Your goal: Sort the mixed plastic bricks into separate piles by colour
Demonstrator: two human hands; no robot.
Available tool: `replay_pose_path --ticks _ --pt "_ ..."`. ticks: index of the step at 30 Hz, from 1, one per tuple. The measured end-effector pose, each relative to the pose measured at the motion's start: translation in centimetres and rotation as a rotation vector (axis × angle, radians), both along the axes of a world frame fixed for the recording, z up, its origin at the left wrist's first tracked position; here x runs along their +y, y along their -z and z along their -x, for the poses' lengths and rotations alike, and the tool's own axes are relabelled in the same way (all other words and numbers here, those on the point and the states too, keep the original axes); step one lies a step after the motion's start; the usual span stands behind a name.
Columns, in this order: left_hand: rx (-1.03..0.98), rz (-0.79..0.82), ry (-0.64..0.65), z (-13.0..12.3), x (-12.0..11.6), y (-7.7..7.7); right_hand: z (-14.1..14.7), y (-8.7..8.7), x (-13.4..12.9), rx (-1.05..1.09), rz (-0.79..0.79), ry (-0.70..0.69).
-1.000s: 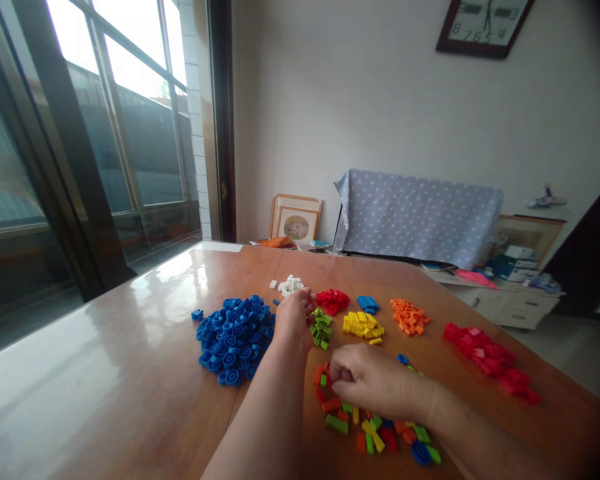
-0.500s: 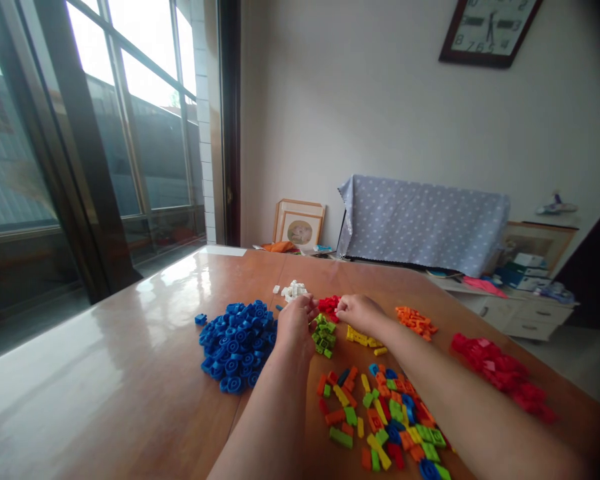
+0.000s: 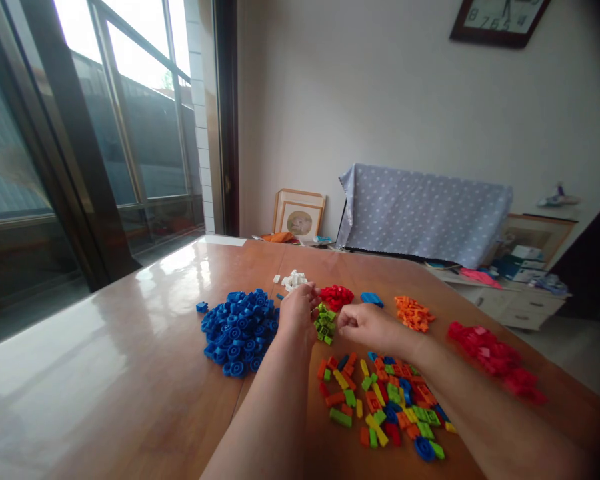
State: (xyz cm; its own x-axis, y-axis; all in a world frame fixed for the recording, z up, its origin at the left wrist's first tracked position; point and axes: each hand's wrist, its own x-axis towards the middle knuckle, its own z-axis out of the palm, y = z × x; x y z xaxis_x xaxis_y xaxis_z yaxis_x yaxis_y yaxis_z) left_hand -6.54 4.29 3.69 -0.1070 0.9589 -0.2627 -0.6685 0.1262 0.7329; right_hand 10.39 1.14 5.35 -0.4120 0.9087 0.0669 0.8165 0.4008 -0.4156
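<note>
Behind the desk (image 3: 130, 400), a clock (image 3: 500, 20) is showing 8, 7, 6, 5, its top cut off. The left hand (image 3: 299, 310) and right hand (image 3: 365, 325) are curling apart; whether either is gripping anything, I cannot tell. Green bricks (image 3: 325, 324) are lying between them; nearer, mixed bricks (image 3: 393, 393) are pointing every way, the right forearm (image 3: 470, 393) covering some.

Window (image 3: 140, 57): burnt out to white, lighting from the left.
Wooden tabletop (image 3: 105, 347): glaring pale along the left side.
Wall clock (image 3: 500, 21): skewed by wide-angle distortion.
Right corners: darkened.
Toy bricks (image 3: 373, 401): slightly soft.
</note>
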Motion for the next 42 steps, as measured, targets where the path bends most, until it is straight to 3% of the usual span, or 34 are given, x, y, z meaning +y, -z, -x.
replay_pose_path --ticks 4,6,13,17,21,26,30,36,42 --pt "0.000 -0.006 0.011 0.0 0.0 0.0 1.6 -0.5 -4.4 -0.046 0.126 -0.119" --pt "0.003 0.009 0.008 0.0 0.0 -0.1 2.7 -0.6 -5.9 -0.123 0.113 -0.132" --pt "-0.005 0.036 -0.008 0.1 0.1 -0.3 5.2 0.1 -7.4 -0.287 0.030 -0.066" --pt "-0.012 0.017 -0.003 0.2 0.1 -0.1 4.3 0.1 -5.8 -0.211 0.050 -0.027" --pt "-0.021 0.020 -0.023 0.2 0.0 -0.3 2.4 -0.3 -1.5 -0.156 -0.031 0.129" --pt "-0.031 0.032 -0.024 0.1 -0.1 -0.6 1.1 0.1 4.7 -0.351 -0.186 0.303" --pt "-0.031 0.043 -0.024 0.0 0.1 -0.5 1.0 0.8 7.3 -0.438 -0.246 0.312" --pt "-0.041 0.041 -0.003 0.0 0.0 -0.5 0.4 0.7 7.1 -0.403 -0.249 0.349" --pt "-0.056 0.033 -0.007 -0.2 -0.2 -0.6 -0.1 0.1 3.0 -0.214 -0.124 0.229"
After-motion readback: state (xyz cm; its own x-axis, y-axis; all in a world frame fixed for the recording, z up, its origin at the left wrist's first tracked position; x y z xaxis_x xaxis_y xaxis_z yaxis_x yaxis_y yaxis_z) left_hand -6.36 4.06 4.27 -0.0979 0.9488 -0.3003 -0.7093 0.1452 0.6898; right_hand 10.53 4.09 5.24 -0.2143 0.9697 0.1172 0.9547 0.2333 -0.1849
